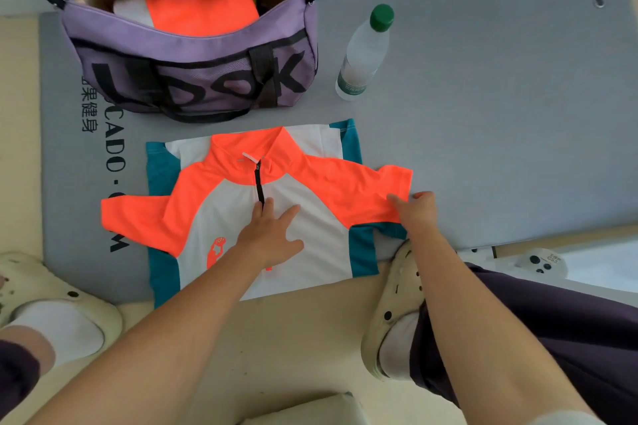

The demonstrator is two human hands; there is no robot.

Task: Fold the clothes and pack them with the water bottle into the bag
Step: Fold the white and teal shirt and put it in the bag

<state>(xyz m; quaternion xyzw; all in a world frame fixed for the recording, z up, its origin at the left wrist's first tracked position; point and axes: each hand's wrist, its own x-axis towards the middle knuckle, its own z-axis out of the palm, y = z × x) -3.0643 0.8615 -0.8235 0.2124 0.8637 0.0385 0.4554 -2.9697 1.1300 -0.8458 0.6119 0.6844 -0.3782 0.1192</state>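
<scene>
Right hand (pixel 416 209) pinches the hem of the right orange sleeve (pixel 366 193). Left hand (pixel 272 235) lies flat, fingers spread, pressing the chest of the shirt (pixel 310 217). Shirt is spread face up on the grey mat (pixel 500 114), over a teal garment (pixel 359 252); neither sleeve is folded in yet. Bag (pixel 193 45) stands unzipped beyond, one orange piece (pixel 203 12) already inside. Bottle (pixel 366 52) stands beside the bag, unpacked. Judgement: task partly done; this shirt, the teal garment and the bottle remain.
</scene>
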